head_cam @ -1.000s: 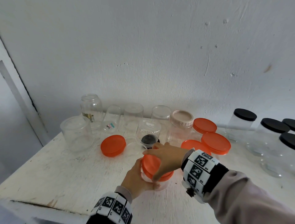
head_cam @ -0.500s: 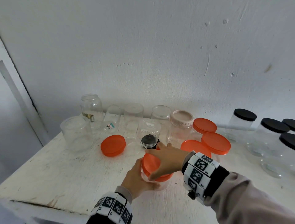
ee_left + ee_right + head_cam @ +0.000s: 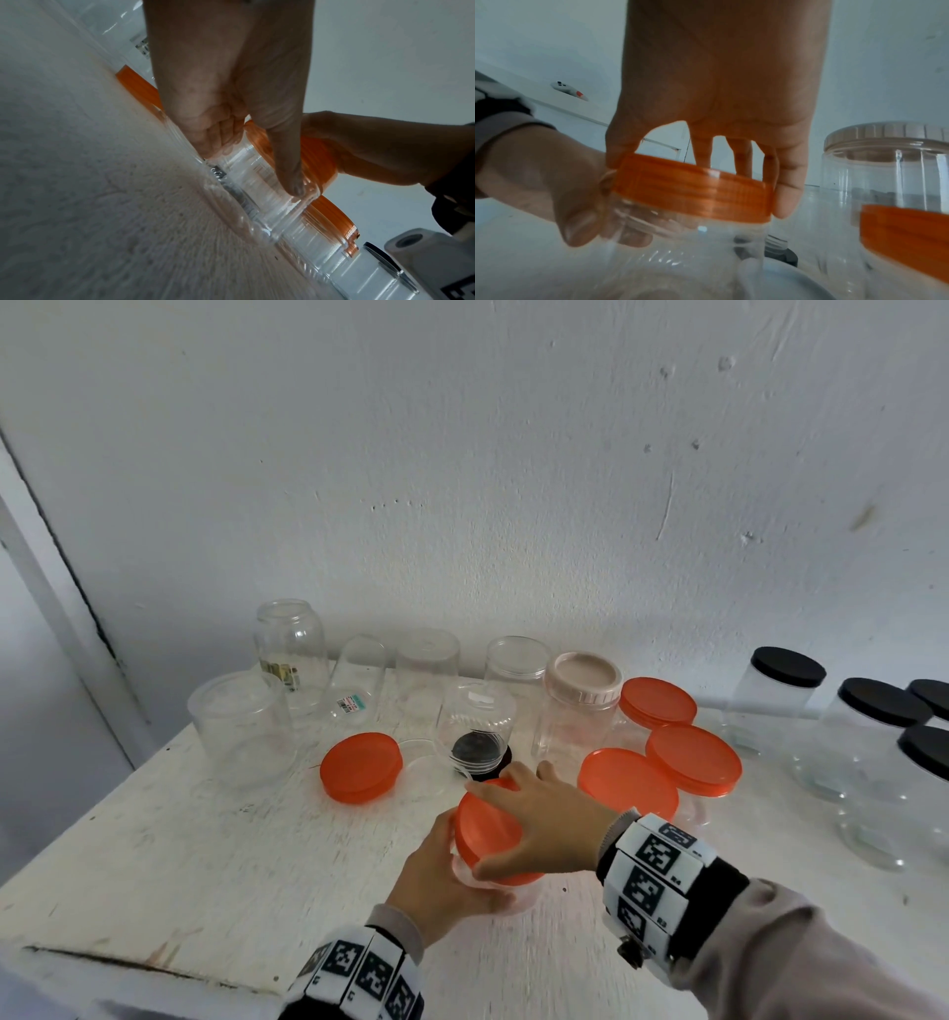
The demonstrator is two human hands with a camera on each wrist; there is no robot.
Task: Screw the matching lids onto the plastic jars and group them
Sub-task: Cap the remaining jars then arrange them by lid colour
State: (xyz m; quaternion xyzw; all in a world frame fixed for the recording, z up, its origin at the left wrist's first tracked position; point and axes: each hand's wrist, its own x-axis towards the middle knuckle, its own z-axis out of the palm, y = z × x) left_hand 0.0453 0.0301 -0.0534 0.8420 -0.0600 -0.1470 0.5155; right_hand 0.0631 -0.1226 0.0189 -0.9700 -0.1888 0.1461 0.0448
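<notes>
A clear plastic jar (image 3: 506, 898) stands on the white table (image 3: 154, 855) near its front edge, with an orange lid (image 3: 488, 829) on top. My left hand (image 3: 441, 870) grips the jar's clear body (image 3: 252, 168) from the left. My right hand (image 3: 539, 819) lies over the lid, its fingers and thumb curled around the orange rim (image 3: 693, 188). The jar's lower part (image 3: 670, 251) shows below both hands. A loose orange lid (image 3: 359, 766) lies on the table to the left.
Several open clear jars (image 3: 239, 731) stand along the back wall with a beige-lidded jar (image 3: 580, 701). Three orange-lidded jars (image 3: 693, 757) stand just right of my hands. Black-lidded jars (image 3: 785, 680) are grouped at far right. A black lid (image 3: 477, 752) lies under an upturned clear jar.
My right hand has turned a little on the orange lid, its wrist shifting slightly. The left hand and the jar stay in place.
</notes>
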